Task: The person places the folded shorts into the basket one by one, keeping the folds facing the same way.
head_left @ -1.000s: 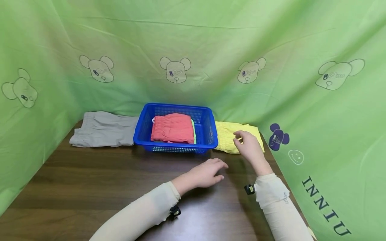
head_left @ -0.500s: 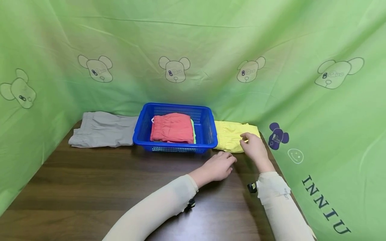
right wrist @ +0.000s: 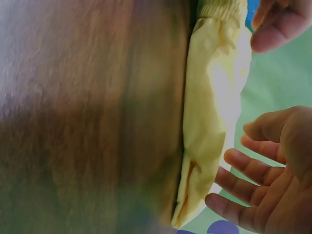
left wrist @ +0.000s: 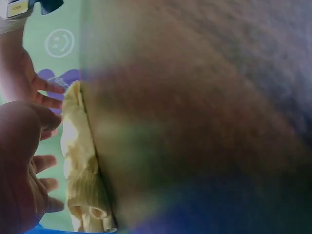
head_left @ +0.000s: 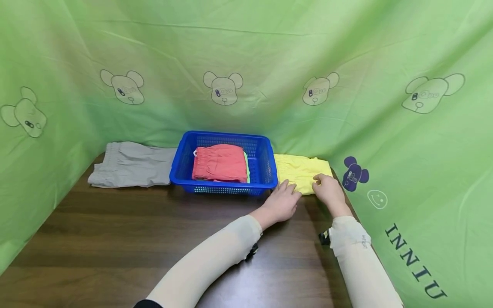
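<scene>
Folded yellow elastic-waist pants (head_left: pixel 296 169) lie on the table to the right of a blue basket (head_left: pixel 227 187). Over their front left edge reaches my left hand (head_left: pixel 281 203), its fingers spread and loosely bent. My right hand (head_left: pixel 330 190) hovers at their right end, fingers apart. In the right wrist view, the right hand (right wrist: pixel 278 170) has its fingertips close over the pants (right wrist: pixel 212 102), with nothing gripped. The left wrist view shows the left hand (left wrist: pixel 22 165) beside the ribbed waistband end of the pants (left wrist: pixel 80 146).
Inside the basket are folded red pants (head_left: pixel 221 162) with a bright green piece of cloth (head_left: pixel 247 167) under them. Folded grey pants (head_left: pixel 135 164) lie left of the basket. A green printed curtain (head_left: pixel 269 55) surrounds the brown wooden table (head_left: pixel 127 239) on three sides.
My left hand has moved forward and right, from the bare table to the front edge of the yellow pants. My right hand has shifted slightly right and nearer to me.
</scene>
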The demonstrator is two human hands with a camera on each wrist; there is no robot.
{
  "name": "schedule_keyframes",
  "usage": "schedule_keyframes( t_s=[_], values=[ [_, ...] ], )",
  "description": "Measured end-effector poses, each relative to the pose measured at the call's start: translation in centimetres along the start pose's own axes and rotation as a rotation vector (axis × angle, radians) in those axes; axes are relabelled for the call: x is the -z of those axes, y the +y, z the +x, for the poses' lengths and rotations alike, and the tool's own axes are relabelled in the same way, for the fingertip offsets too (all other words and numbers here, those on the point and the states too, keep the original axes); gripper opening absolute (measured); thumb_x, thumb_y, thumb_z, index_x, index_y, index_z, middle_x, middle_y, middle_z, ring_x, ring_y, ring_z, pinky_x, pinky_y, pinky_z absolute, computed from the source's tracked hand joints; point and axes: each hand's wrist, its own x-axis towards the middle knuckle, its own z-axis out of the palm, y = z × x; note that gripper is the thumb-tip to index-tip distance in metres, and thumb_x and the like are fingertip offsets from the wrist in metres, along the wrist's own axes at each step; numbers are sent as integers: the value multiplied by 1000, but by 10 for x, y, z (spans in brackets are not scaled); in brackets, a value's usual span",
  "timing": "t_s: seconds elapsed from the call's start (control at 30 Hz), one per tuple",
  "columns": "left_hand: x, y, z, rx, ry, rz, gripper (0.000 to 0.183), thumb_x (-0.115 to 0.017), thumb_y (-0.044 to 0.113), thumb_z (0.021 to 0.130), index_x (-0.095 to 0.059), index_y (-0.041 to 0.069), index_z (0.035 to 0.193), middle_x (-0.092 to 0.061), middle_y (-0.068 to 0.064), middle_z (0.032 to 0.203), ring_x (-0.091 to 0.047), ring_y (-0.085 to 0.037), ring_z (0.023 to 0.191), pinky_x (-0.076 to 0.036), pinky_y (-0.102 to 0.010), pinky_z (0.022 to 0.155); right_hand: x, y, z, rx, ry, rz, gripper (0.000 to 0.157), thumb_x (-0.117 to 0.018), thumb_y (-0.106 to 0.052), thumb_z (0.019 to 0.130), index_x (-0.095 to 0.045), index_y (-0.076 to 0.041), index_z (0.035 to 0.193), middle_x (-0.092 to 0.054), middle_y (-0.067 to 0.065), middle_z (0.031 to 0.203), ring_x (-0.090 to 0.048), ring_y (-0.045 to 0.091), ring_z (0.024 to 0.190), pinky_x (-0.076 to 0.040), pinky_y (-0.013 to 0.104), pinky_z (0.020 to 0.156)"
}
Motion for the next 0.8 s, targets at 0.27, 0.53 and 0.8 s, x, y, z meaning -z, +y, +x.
schedule_keyframes(
  t_s=[0.27,0.53,0.8],
  values=[
    [-10,-4,13,72,-58,2,50,-60,26,101,-48,24,150,-29,-13,166,-14,-40,156,-34,-45,121,4,2,5,-80,-31,-66,44,-47,-19,95,-62,4,129,-64,28,128,-61,48,115,-50,60,89],
    [-14,-10,21,163,-112,-110,60,-63,16,98,-43,23,154,-20,-14,169,-5,-39,158,-46,-45,111,4,5,13,-46,-40,-97,43,-47,-15,95,-61,7,129,-60,34,126,-58,51,116,-48,62,94],
    [-11,-9,23,179,-134,-123,58,-59,16,101,-41,23,156,-16,-14,170,-2,-39,158,-41,-46,116,-5,12,24,22,-108,-124,43,-52,-15,95,-59,6,132,-59,34,128,-54,52,122,-43,62,103]
  ],
)
